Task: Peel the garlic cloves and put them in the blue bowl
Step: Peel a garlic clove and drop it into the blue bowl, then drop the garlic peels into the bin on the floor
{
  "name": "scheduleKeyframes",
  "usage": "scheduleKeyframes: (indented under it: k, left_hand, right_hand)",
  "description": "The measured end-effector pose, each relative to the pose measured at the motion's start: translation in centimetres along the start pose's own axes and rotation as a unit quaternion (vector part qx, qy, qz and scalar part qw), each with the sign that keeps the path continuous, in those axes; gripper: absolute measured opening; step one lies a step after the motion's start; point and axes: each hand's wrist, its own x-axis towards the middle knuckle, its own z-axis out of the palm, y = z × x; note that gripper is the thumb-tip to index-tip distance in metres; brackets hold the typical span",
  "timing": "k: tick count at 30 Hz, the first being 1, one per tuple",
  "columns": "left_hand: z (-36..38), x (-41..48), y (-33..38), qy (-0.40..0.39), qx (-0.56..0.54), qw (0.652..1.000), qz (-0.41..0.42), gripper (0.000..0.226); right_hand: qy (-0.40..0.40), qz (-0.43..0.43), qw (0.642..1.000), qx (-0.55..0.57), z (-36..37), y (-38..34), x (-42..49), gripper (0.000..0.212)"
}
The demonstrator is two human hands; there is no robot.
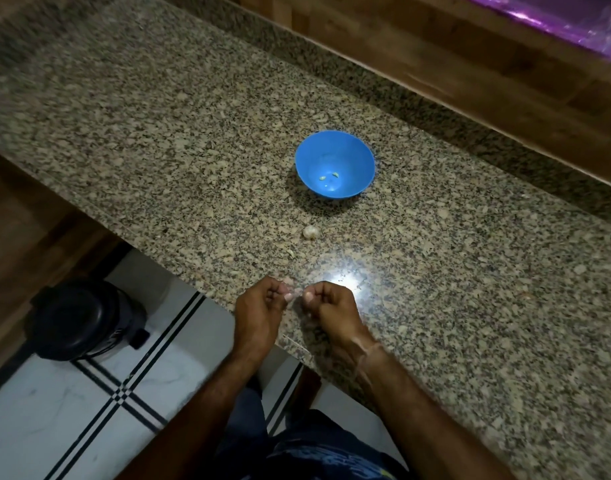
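Tiny garlic clove (pixel 297 292) pinched in the grip of left hand (pixel 261 303) and right hand (pixel 331 303): light, firm, likely slippery once peeled, hold by ends

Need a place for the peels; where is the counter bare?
Bare counter lies left of the bowl and right of it too. Crowded: the strip from bowl to hands, with a garlic piece and a peel scrap; left hand and right hand pinch a clove at the front edge.
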Motion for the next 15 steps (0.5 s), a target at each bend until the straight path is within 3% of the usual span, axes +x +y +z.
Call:
scheduleKeyframes:
  k: [5,9,15]
  left_hand:
    - [-4.4,0.0,-1.5,0.035,-0.019,0.999,-0.013,0.024]
    - [-10.3,-0.2,-4.3,0.089,-0.048,0.994,-0.050,0.018]
    - [-23.9,-1.9,-13.7,0.199,-0.109,0.970,-0.086,0.020]
  right_hand:
    - [-0.064,0.067,0.986,0.135,5.9,-1.9,-1.1,0.025]
    - [-0.097,0.059,0.990,0.079,12.8,-1.8,-0.7,0.025]
    - [-0.173,0.062,0.983,0.004,29.0,-0.6,-1.5,0.020]
